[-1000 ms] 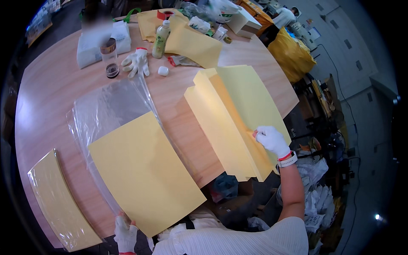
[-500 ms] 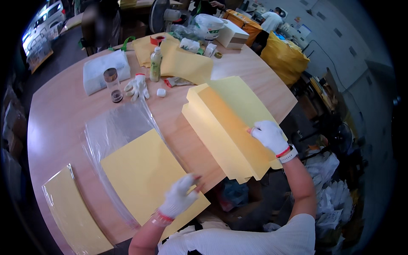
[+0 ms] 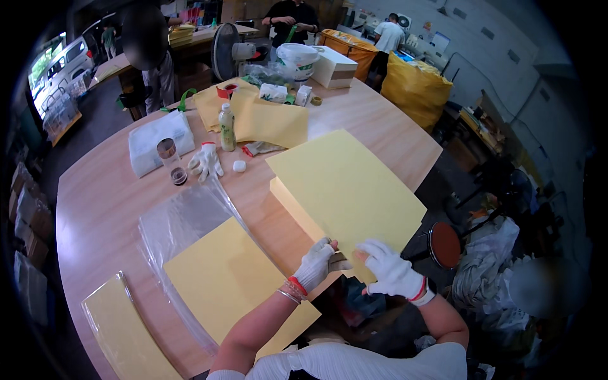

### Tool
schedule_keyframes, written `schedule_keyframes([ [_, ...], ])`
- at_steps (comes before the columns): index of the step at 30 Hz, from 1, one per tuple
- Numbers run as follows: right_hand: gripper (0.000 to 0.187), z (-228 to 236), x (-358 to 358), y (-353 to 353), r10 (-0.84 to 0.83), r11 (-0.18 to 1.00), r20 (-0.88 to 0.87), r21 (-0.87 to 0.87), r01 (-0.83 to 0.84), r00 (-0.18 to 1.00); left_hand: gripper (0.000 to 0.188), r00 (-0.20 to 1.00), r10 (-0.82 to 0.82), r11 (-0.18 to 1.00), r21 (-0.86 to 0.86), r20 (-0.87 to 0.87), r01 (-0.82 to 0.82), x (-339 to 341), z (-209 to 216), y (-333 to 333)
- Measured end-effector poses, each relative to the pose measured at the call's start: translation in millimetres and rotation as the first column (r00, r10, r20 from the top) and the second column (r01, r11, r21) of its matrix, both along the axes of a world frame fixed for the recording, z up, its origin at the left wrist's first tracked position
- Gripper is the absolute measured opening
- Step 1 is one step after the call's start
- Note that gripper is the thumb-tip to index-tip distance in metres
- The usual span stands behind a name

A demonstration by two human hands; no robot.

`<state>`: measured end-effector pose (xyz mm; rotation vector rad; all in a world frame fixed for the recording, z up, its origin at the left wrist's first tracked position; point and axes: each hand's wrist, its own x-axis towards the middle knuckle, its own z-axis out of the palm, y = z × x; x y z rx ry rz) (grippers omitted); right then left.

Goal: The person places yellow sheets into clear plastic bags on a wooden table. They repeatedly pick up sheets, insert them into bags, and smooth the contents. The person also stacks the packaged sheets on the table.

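A stack of yellow paper or card sheets (image 3: 347,190) lies at the table's right side, its top sheet flat. My left hand (image 3: 315,265), in a white glove with bare fingertips, is closed on the near left edge of a yellow sheet there. My right hand (image 3: 391,272), gloved alike, has its fingers spread at the stack's near edge, beside the left hand. To the left, another yellow sheet (image 3: 231,278) lies on clear plastic sleeves (image 3: 183,212). A yellow sheet in a shiny clear sleeve (image 3: 126,329) is at the table's near left.
Farther back on the table (image 3: 95,209) are a spare glove (image 3: 206,163), a clear cup (image 3: 171,158), a bottle (image 3: 227,126), brown-yellow sheets (image 3: 269,117), red tape (image 3: 226,91), a white bucket (image 3: 297,61) and a box (image 3: 334,68). A stool (image 3: 444,245) stands at right.
My left hand has moved right, from the sheet on the sleeves to the stack's edge. The stack's raised fold is now covered by a flat sheet. My right hand has opened and come nearer.
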<state>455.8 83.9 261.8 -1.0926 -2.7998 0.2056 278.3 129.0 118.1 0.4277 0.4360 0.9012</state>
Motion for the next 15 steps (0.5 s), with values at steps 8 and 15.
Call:
schedule_keyframes([
  [8, 0.023, -13.1, 24.1, -9.1, -0.138, 0.989, -0.173, 0.034, 0.146, 0.975, 0.040, 1.000, -0.028, 0.999, 0.021, -0.010, 0.028, -0.8, 11.4, -6.3],
  [15, 0.008, 6.7, 35.0, 3.4, -0.432, 0.879, -0.340, 0.049, 0.474, 0.835, 0.037, 0.883, 0.012, 0.995, 0.096, -0.469, 0.038, 0.3, 30.8, 3.0],
])
